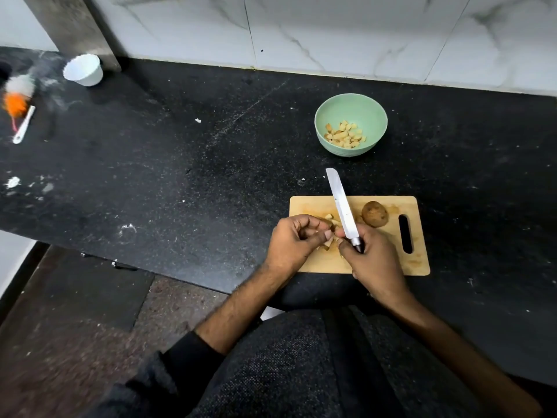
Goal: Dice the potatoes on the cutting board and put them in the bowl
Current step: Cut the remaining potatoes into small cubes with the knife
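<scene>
Two hands crowd one small heap of diced potato pieces on the cutting board; my right hand is wrapped round the handle of the knife, blade pointing away over the board's far edge, while my left hand curls its fingertips onto pieces right beside that grip — I judge a slip could nick those fingers; one whole potato sits just right of the blade and could roll if nudged; the bowl, partly filled, lies beyond the blade tip — carried pieces may scatter onto the counter.
</scene>
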`<action>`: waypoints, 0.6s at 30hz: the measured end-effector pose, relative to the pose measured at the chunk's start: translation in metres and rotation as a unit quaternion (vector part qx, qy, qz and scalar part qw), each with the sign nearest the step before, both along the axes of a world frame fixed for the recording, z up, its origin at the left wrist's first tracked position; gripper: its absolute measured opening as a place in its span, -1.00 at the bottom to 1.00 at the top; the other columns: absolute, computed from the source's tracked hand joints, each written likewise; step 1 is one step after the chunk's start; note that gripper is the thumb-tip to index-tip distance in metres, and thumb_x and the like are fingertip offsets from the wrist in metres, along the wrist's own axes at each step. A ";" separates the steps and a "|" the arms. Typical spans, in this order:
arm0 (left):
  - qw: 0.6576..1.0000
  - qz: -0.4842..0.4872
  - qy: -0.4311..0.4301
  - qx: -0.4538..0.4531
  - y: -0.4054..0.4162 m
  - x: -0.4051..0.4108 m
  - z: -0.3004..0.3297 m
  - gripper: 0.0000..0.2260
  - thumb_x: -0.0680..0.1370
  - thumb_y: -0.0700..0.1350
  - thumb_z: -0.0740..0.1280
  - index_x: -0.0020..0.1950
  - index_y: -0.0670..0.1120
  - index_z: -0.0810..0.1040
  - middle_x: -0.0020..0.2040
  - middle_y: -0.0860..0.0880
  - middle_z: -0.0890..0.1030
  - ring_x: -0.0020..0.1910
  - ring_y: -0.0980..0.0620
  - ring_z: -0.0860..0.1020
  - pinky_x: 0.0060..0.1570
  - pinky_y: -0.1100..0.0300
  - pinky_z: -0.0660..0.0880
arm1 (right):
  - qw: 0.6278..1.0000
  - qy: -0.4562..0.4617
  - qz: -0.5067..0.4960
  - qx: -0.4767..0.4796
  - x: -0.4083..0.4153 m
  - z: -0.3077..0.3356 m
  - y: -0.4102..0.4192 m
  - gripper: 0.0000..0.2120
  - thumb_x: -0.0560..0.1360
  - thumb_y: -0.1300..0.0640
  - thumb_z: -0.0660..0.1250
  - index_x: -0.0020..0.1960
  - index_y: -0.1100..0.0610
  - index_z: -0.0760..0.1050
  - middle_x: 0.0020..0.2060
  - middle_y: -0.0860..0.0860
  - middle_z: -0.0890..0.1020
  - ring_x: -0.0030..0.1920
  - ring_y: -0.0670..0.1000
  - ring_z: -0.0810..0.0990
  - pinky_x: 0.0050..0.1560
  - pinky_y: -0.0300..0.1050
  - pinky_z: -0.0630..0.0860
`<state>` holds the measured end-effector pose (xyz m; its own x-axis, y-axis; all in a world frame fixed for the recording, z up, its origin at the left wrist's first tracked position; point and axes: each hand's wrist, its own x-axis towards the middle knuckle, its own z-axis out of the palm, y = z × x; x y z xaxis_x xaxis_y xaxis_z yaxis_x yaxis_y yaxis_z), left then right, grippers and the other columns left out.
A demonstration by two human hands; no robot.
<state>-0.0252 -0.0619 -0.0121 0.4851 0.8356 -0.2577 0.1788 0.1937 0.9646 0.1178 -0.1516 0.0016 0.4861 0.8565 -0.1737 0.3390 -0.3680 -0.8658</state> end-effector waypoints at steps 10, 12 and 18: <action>0.997 0.024 0.024 0.065 0.015 -0.006 0.001 -0.89 0.61 -0.19 0.39 0.07 -0.13 0.70 -0.06 0.00 0.74 -0.10 0.10 0.67 -0.06 0.21 0.59 | 0.978 -0.206 0.041 -0.014 0.016 0.013 -0.014 -0.72 0.55 0.31 0.30 0.24 0.16 0.54 0.10 -0.05 0.53 0.06 -0.06 0.55 0.08 -0.26 0.48; 0.990 0.026 0.076 0.116 0.023 -0.014 -0.005 -0.90 0.60 -0.14 0.39 0.07 -0.04 0.70 -0.05 0.03 0.72 -0.08 0.08 0.67 0.00 0.11 0.61 | 0.967 -0.241 0.056 -0.062 0.016 0.010 -0.016 -0.67 0.55 0.31 0.27 0.31 0.23 0.48 0.10 0.06 0.51 0.04 0.04 0.54 0.06 -0.09 0.54; 0.951 -0.057 0.227 0.201 0.044 -0.024 -0.004 -0.71 0.57 -0.31 0.33 0.23 -0.06 0.64 0.13 0.07 0.59 0.06 0.18 0.55 0.16 0.46 0.42 | 0.967 -0.214 0.101 -0.092 -0.008 0.005 -0.003 -0.66 0.56 0.24 0.30 0.32 0.23 0.43 0.15 0.08 0.46 0.06 -0.01 0.44 0.07 -0.19 0.39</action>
